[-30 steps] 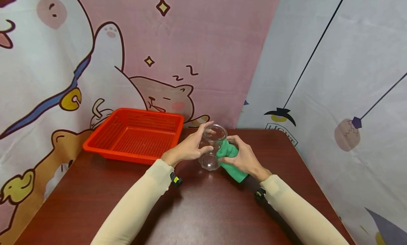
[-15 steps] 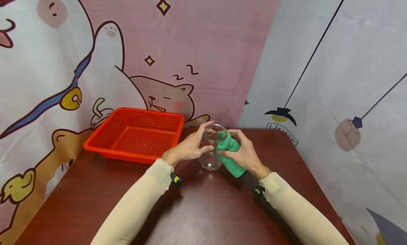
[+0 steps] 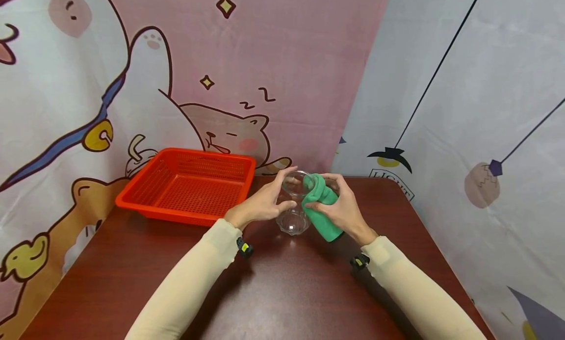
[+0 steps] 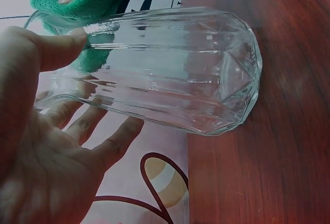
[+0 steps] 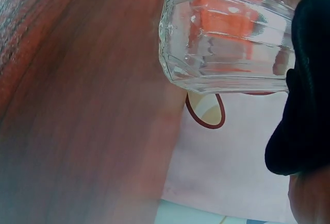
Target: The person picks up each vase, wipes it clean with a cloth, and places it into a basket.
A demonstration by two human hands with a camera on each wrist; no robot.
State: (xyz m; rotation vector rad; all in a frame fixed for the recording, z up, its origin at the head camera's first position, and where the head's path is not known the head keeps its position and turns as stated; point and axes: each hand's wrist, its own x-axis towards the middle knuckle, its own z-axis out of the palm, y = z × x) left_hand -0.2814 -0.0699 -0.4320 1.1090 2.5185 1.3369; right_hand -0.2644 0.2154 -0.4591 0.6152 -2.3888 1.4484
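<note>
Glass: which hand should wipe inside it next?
Probably the right hand. It already grips the green cloth, bunched at the rim of the glass. The left hand is busy gripping the glass by its side, off the table.

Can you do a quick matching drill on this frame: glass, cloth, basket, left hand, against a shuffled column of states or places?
Things:
1. glass
2. green cloth
3. red basket
4. left hand

States or places:
A. sits on the table left of the hands, holding nothing
B. clear, ribbed, held between both hands
C. bunched in the right hand, pressed at the rim
D. fingers wrapped round the clear vessel

Pairs: 1-B, 2-C, 3-A, 4-D
</note>
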